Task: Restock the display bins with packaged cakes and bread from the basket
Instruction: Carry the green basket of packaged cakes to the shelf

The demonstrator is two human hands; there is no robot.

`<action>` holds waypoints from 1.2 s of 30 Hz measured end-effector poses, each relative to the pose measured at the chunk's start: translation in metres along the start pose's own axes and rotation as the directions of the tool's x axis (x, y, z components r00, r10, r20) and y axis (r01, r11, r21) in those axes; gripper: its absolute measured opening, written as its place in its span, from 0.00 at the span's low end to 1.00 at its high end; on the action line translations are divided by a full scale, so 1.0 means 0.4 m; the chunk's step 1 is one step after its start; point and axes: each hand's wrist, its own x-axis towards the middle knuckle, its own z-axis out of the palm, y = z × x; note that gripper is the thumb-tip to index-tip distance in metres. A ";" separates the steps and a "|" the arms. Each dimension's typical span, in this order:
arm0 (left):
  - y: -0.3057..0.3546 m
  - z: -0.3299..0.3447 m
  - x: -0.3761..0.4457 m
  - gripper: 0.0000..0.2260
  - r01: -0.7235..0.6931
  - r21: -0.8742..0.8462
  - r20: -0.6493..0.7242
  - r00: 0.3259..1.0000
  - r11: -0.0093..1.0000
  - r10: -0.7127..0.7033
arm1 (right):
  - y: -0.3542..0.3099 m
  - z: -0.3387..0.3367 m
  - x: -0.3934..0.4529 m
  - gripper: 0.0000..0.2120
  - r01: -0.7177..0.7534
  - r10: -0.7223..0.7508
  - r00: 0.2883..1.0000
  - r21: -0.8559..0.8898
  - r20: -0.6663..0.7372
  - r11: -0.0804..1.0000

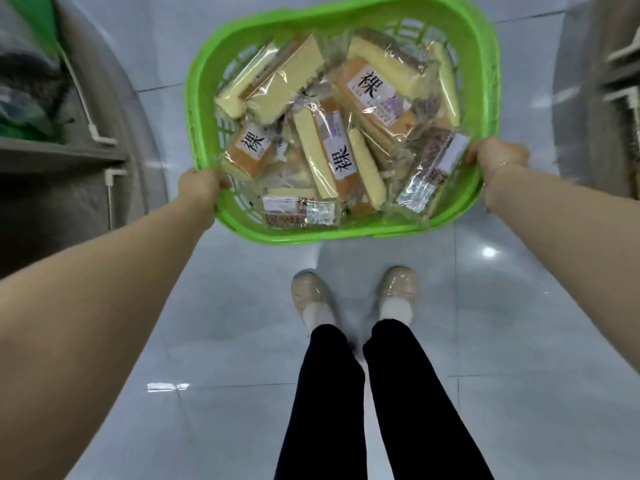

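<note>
A bright green plastic basket hangs in front of me above the floor, held by both hands. My left hand grips its near left rim and my right hand grips its near right rim. Inside lie several clear-wrapped cakes, yellow and orange-brown sponge slabs with white printed labels, piled loosely at different angles. A darker wrapped loaf lies against the right wall. No display bin shows in the head view.
Glossy pale floor tiles run below, with my legs and beige shoes under the basket. A grey shelf unit with green and dark items stands at left. Another shelf edge stands at right.
</note>
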 end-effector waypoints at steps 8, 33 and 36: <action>0.047 -0.077 -0.249 0.05 -0.147 -0.046 -0.303 0.945 0.988 0.126 | -0.099 -0.134 -0.152 0.08 0.121 -0.114 0.986 0.052 -0.124 0.991; 1.116 -0.730 -1.081 0.07 -0.522 -0.237 -0.155 0.853 0.819 0.499 | -1.114 -0.791 -0.932 0.07 0.517 -0.500 0.851 0.091 -0.163 0.851; 1.302 -0.697 -1.049 0.05 -0.565 -0.182 -0.107 0.825 0.805 0.555 | -1.235 -0.777 -0.914 0.06 0.484 -0.442 0.864 0.159 -0.239 0.860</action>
